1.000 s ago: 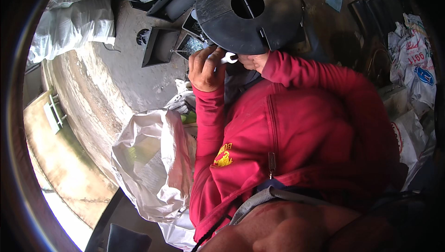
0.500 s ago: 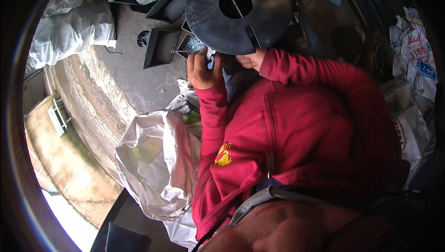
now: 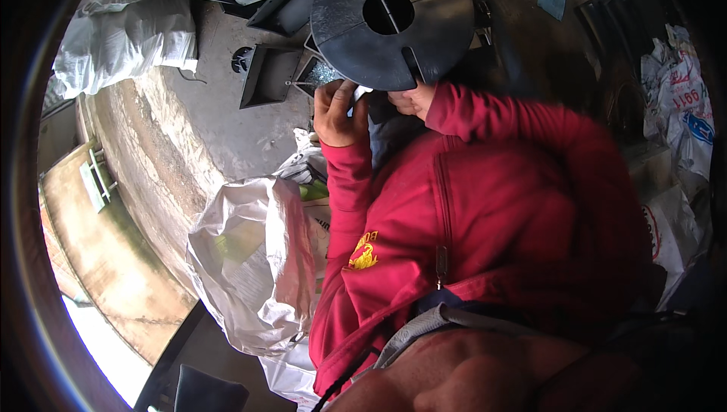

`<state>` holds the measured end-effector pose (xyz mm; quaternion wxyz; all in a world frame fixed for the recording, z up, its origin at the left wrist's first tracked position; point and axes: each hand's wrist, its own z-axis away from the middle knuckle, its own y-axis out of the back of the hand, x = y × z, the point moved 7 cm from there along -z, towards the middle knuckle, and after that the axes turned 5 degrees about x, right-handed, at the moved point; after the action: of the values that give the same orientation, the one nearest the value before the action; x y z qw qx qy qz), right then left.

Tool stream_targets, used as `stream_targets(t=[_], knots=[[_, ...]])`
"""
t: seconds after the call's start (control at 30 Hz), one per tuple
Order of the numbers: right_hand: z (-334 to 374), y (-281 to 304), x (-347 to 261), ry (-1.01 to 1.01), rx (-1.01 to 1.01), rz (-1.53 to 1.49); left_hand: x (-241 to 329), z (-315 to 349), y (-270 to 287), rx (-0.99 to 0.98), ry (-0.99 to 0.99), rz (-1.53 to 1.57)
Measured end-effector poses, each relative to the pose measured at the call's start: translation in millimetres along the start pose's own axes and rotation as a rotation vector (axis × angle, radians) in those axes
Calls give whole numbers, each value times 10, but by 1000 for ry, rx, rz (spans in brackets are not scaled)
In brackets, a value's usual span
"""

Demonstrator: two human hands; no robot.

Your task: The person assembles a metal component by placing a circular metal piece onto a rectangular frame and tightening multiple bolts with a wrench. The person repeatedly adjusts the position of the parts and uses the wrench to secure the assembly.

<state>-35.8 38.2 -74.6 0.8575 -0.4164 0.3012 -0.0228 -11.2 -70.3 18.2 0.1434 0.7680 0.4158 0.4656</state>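
A large dark round metal disc (image 3: 439, 22) with a centre hole, thin seams and a slot in its near edge stands in front of me. At its near-left edge my left hand (image 3: 338, 115) has its fingers bent and drawn together around a small, light, shiny piece (image 3: 361, 93), too small to name. My right hand (image 3: 413, 101) is at the near edge, just right of the slot. Its fingers curl in beneath the disc, and what they grip is hidden. Left of the disc sits a dark bin (image 3: 306, 82) of small shiny metal pieces.
Dark angular metal housings (image 3: 266, 77) lie on the floor (image 3: 216, 120) to the left. An open white sack (image 3: 250, 260) stands by my left arm. Another white sack (image 3: 125, 48) is at far left, and printed sacks (image 3: 678, 90) stand right. A blue scrap (image 3: 552, 1) lies far right.
The fingers of my left hand have drawn closer together around the small light piece. My right hand stays under the disc's edge. The whole view has shifted slightly.
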Motion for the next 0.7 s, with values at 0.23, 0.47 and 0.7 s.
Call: stream_targets(t=[0.23,0.47,0.7], knots=[[2,21,29,57,-29,-103,-53,59,27,108,141,-61],[-15,-1,25,-34,68,-144,-59,44,138,102,236,5],[-24,46,6,-51,127,-82,39,-57,154,-38,105,46]])
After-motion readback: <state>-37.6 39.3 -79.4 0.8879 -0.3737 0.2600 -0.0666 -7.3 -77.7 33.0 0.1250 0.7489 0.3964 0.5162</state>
